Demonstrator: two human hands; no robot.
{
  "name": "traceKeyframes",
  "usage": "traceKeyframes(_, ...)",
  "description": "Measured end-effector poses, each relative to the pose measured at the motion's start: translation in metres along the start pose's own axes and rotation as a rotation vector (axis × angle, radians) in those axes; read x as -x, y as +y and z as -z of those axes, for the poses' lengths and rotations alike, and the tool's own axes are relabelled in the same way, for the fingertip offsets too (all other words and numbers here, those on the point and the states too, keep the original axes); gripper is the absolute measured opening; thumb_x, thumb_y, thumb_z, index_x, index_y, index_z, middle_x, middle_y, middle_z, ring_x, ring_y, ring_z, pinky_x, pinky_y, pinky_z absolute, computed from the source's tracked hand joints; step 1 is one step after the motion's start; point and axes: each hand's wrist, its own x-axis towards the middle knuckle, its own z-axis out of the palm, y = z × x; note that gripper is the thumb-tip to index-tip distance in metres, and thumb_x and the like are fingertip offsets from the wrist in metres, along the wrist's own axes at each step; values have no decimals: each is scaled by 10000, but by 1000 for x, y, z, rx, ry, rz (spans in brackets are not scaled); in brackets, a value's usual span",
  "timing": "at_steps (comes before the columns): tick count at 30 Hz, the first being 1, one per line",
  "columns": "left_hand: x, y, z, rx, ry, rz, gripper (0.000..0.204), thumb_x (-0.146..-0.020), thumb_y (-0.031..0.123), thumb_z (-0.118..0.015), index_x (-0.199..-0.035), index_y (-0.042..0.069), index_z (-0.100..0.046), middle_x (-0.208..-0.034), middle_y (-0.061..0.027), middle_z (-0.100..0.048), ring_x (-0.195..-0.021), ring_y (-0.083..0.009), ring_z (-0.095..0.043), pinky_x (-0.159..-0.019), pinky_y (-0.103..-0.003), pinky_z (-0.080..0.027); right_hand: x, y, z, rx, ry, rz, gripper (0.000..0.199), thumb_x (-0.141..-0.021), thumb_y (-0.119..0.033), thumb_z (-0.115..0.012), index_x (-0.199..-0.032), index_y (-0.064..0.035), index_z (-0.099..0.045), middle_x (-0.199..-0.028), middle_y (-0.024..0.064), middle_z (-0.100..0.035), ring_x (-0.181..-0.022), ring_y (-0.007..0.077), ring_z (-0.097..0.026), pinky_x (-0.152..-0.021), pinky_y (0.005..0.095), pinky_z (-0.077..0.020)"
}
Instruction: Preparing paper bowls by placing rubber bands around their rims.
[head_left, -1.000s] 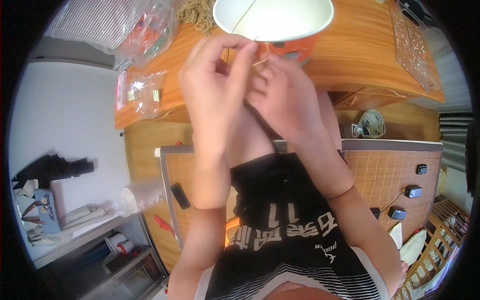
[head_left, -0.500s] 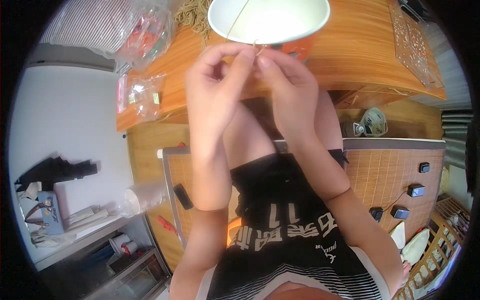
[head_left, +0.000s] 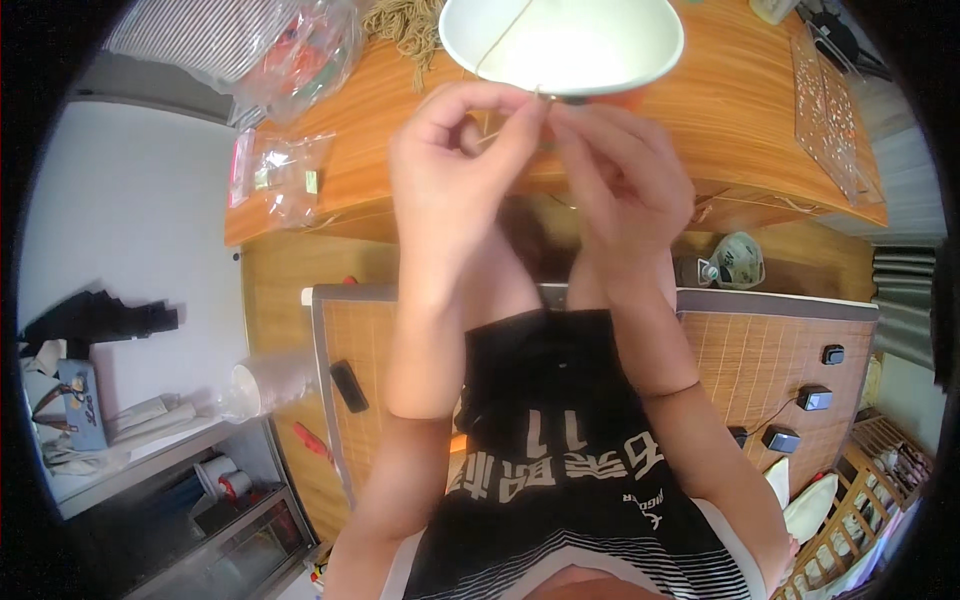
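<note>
The tan cord point(head_left: 507, 33) lies pinched in the left hand point(head_left: 455, 160).

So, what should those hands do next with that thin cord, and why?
Perhaps the right hand should draw gently outward while the left hand pinches firmly. Their fingertips meet at a short bit of the thin cord by the near rim of the bucket, so a light pull might tighten it; whether there's a knot is too small to tell.

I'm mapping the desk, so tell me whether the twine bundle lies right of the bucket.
No, the twine bundle lies on the desk to the left of the bucket.
</note>
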Motion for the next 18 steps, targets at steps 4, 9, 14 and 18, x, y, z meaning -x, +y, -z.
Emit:
traceKeyframes(4, 3, -10, 5, 36, -85, -182, 117, -809, 6, -755, -924, 21, -740, -879, 36, -667, -621, 1, -376, -544, -172, -287, -17, -11, 21, 234, -93, 203, 262, -784, -48, -785, -1023, -157, -786, -930, -24, -743, -798, 168, -638, -758, 283, -474)
traceKeyframes(9, 6, -18, 3, 41, -116, -313, 146, -771, -21, -749, -901, 39, -725, -880, 23, -659, -626, -19, -384, -548, -182, -293, -38, -12, 31, 365, -185, 504, 215, -774, -60, -802, -981, -111, -779, -890, -11, -732, -849, 168, -634, -851, 284, -439)
traceKeyframes(14, 4, -15, 2, 25, -104, -320, 152, -752, -24, -750, -881, 50, -718, -862, 27, -649, -615, -27, -381, -547, -185, -292, -44, -11, 33, 328, -262, 380, 182, -771, -105, -790, -943, -162, -765, -924, -44, -730, -907, 164, -642, -869, 316, -407)
traceKeyframes(18, 5, -18, 3, 38, -107, -310, 147, -755, -23, -749, -877, 53, -717, -864, 29, -650, -605, -22, -378, -539, -185, -289, -43, -2, 30, 322, -241, 434, 155, -776, -143, -776, -918, -200, -747, -929, -82, -722, -953, 157, -640, -888, 338, -374)
